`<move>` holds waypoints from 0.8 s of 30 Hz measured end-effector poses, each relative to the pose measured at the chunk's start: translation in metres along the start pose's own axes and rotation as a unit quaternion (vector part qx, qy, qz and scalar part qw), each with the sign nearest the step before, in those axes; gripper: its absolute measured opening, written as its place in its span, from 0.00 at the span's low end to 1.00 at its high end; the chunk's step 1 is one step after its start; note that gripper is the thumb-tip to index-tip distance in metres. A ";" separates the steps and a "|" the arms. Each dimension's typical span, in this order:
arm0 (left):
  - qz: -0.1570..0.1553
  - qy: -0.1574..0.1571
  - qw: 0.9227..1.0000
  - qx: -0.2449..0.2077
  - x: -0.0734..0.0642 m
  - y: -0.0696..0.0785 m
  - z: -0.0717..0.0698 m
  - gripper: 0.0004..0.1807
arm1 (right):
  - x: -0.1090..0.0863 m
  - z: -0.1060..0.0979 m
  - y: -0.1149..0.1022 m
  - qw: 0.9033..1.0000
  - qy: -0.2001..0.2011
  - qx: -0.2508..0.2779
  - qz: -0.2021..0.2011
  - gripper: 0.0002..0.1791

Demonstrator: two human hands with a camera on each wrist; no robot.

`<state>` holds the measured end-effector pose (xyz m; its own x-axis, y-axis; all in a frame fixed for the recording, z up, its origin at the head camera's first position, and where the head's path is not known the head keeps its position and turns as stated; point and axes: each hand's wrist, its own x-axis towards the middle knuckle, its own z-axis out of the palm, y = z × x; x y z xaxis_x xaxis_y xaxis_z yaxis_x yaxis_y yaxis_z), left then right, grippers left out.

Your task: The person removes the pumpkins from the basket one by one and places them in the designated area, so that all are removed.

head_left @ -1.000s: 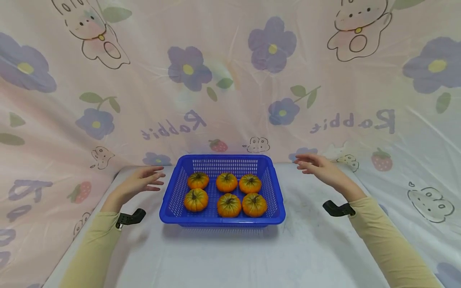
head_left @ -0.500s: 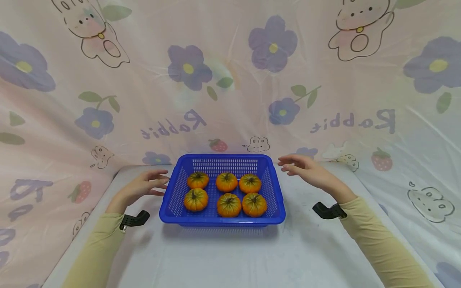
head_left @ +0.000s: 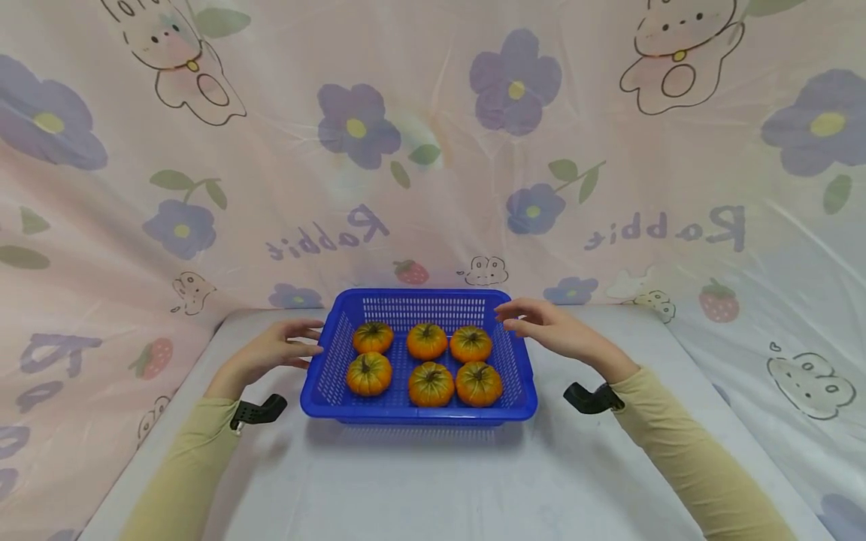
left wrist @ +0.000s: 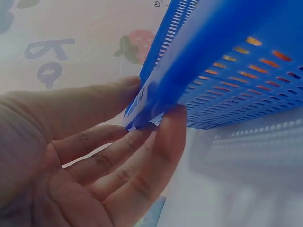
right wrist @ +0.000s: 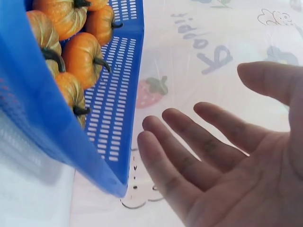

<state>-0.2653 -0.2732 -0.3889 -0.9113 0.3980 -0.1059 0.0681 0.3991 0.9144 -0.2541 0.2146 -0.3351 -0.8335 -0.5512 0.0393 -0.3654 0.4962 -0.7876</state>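
Observation:
A blue plastic basket [head_left: 433,412] with slotted walls holds several small orange pumpkins [head_left: 431,385] with dark stems. At its left side is my left hand [head_left: 267,352], fingers loosely spread. In the left wrist view, the thumb [left wrist: 118,90] and fingertips reach right to the basket's rim [left wrist: 163,90], on either side of its edge. Beside the right rim hovers my right hand [head_left: 558,332], its fingertips overlapping the rim in the head view. The right wrist view shows this hand's fingers [right wrist: 189,161] extended and apart from the basket, with nothing in them.
The basket stands on a white-covered table [head_left: 406,488]. Behind and at both sides hangs a cloth [head_left: 433,188] printed with flowers, rabbits and strawberries. Each wrist carries a black camera mount [head_left: 260,410].
My right hand has moved left to the basket's right rim. The left hand has come slightly right, up to the left rim. The basket and pumpkins have stayed in place.

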 end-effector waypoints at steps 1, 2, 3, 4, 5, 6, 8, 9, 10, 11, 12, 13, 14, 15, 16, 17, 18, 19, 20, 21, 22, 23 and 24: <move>0.002 -0.002 1.000 0.001 0.000 0.000 0.000 0.36 | 0.002 0.002 0.000 1.000 -0.004 -0.004 -0.004 0.22; 0.004 -0.003 1.000 0.002 0.000 0.000 0.000 0.36 | 0.004 0.003 -0.001 1.000 -0.010 -0.006 -0.009 0.22; 0.005 -0.003 1.000 0.002 0.000 0.001 0.001 0.36 | 0.006 0.005 -0.002 1.000 -0.016 -0.007 -0.012 0.22; 0.001 0.000 1.000 0.001 0.000 0.001 0.001 0.36 | 0.007 0.006 -0.003 1.000 -0.021 -0.009 -0.013 0.22; -0.001 0.002 1.000 0.001 -0.001 0.002 0.002 0.35 | 0.009 0.007 -0.003 0.999 -0.028 -0.010 -0.016 0.22; 0.000 0.003 1.000 0.003 -0.001 0.002 0.002 0.36 | 0.011 0.008 -0.003 0.999 -0.034 -0.012 -0.017 0.22; -0.003 0.006 1.000 0.004 -0.001 0.003 0.003 0.36 | 0.014 0.010 -0.005 0.999 -0.044 -0.017 -0.015 0.22; -0.005 0.009 1.000 0.004 -0.001 0.004 0.003 0.36 | 0.016 0.011 -0.005 0.999 -0.049 -0.019 -0.011 0.22; -0.006 0.010 1.000 0.006 -0.001 0.004 0.004 0.36 | 0.017 0.011 -0.005 0.998 -0.053 -0.021 -0.005 0.22; -0.005 0.010 1.000 0.008 -0.001 0.005 0.004 0.37 | 0.018 0.012 -0.005 0.998 -0.060 -0.022 -0.003 0.22; -0.003 0.009 1.000 0.010 -0.001 0.005 0.005 0.37 | 0.019 0.013 -0.005 0.998 -0.066 -0.022 0.002 0.22; -0.004 0.010 1.000 0.010 -0.001 0.006 0.005 0.37 | 0.020 0.014 -0.006 0.997 -0.071 -0.023 0.008 0.22; -0.005 0.011 1.000 0.012 -0.001 0.007 0.006 0.38 | 0.021 0.015 -0.007 0.997 -0.078 -0.022 0.013 0.23; -0.006 0.013 1.000 0.014 -0.001 0.007 0.006 0.38 | 0.022 0.016 -0.007 0.996 -0.086 -0.022 0.016 0.24; -0.006 0.014 1.000 0.016 -0.001 0.008 0.006 0.38 | 0.023 0.018 -0.007 0.995 -0.091 -0.024 0.020 0.24; -0.008 0.015 1.000 0.018 -0.001 0.008 0.007 0.38 | 0.025 0.019 -0.006 0.995 -0.097 -0.025 0.021 0.25; -0.010 0.015 1.000 0.019 0.000 0.008 0.007 0.38 | 0.026 0.021 -0.006 0.994 -0.101 -0.026 0.025 0.25; -0.012 0.018 1.000 0.021 0.000 0.008 0.007 0.38 | 0.028 0.022 -0.006 0.994 -0.105 -0.026 0.026 0.25; -0.014 0.019 0.999 0.023 0.000 0.008 0.008 0.38 | 0.030 0.023 -0.005 0.993 -0.109 -0.024 0.027 0.25; -0.016 0.021 0.999 0.024 0.000 0.008 0.008 0.38 | 0.031 0.025 -0.004 0.993 -0.111 -0.024 0.028 0.24; -0.018 0.022 0.999 0.027 -0.001 0.008 0.008 0.38 | 0.033 0.026 -0.004 0.993 -0.114 -0.023 0.029 0.24; -0.019 0.023 0.999 0.029 -0.001 0.009 0.008 0.38 | 0.035 0.027 -0.003 0.992 -0.117 -0.022 0.031 0.24; -0.020 0.025 0.999 0.030 -0.002 0.009 0.008 0.37 | 0.038 0.028 -0.002 0.992 -0.121 -0.025 0.031 0.23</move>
<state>-0.2603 -0.2640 -0.3836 -0.9326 0.3399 -0.1212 0.0543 0.4641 0.8841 -0.2733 0.1744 -0.3494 -0.7326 -0.6611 -0.1621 -0.3414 0.5629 -0.7527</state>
